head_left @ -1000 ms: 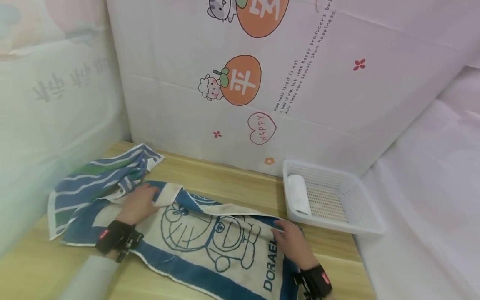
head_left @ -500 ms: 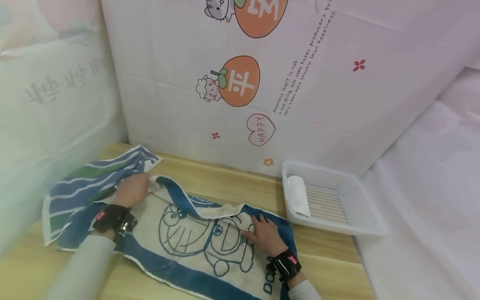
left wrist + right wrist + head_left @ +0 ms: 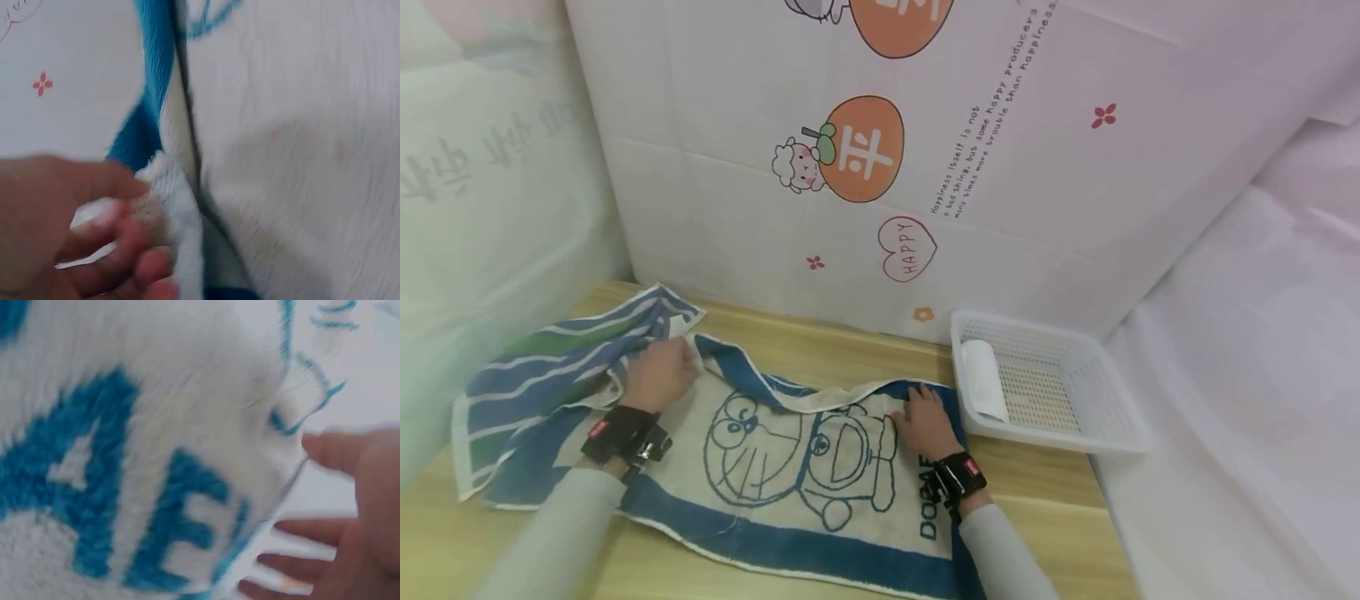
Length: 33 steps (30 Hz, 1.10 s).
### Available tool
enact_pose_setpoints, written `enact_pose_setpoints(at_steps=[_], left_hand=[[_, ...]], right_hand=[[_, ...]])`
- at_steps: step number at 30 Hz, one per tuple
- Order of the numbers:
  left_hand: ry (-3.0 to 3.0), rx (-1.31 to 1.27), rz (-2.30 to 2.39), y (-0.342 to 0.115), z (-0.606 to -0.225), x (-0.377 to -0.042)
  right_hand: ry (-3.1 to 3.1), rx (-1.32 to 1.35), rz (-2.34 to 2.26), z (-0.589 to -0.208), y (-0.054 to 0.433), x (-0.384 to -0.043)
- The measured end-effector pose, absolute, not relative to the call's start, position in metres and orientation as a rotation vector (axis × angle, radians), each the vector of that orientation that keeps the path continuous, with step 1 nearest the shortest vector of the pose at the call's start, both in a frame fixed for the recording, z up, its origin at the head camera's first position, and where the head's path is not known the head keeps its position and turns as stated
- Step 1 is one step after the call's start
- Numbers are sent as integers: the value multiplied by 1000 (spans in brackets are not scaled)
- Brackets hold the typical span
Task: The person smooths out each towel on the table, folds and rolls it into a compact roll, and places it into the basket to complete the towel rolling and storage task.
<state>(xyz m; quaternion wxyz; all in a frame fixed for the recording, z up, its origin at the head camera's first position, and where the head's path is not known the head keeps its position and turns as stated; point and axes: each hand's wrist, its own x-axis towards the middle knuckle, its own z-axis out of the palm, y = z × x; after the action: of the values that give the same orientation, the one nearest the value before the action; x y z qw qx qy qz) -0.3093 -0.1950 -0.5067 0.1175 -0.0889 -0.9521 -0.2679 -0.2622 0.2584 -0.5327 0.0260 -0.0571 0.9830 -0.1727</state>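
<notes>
A blue-and-cream towel (image 3: 775, 546) with a cartoon outline lies spread on the wooden table, its far edge raised in a wavy fold. My left hand (image 3: 658, 375) pinches that edge near the towel's left part; in the left wrist view, the thumb and fingers of the left hand (image 3: 69, 225) close on a pale border. Towards the towel's right end, my right hand (image 3: 927, 425) rests on the cloth near the printed letters, fingers spread. The right wrist view has this hand (image 3: 362, 494) with straight, parted fingers at the towel's edge.
A striped blue, green and white towel (image 3: 550, 367) lies crumpled at the far left, partly under the cartoon towel. At the back right stands a white plastic basket (image 3: 1045, 437) with a white rolled cloth (image 3: 983, 379) inside. Printed sheeting (image 3: 737, 217) walls the table.
My right hand has moved leftward and away from me, from the towel's right edge onto its print. The left hand has shifted slightly away from me, and the far edge stands more raised near it.
</notes>
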Motion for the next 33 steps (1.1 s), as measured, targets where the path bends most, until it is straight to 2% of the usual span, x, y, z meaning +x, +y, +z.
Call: enact_pose_setpoints(at_steps=[3,6,12,17,23,27,33], left_hand=[[-2898,-289,-733,-192,-512,-312],[-2921,-274,-637,-197,-517,-318],[-2899,-242,-660,-223,-521,-330],[-2821,-201,-909,-249,-503,-335],[-2684,19,-918,-286,-481,-346],[-2704,147,-888,-306,-488,-353],[-2729,95,-864,-298,-504,-337]], right_hand=[[3036,30,-494,-532,254,-257],[2978,125,-455,-534,252,-254],[2977,86,-432,-533,258,-256],[2961,49,-451,-531,262,-257],[2951,20,-449,-535,267,-262],[2939,31,-464,-538,266,-263],[2922,56,-461,-539,264,-264]])
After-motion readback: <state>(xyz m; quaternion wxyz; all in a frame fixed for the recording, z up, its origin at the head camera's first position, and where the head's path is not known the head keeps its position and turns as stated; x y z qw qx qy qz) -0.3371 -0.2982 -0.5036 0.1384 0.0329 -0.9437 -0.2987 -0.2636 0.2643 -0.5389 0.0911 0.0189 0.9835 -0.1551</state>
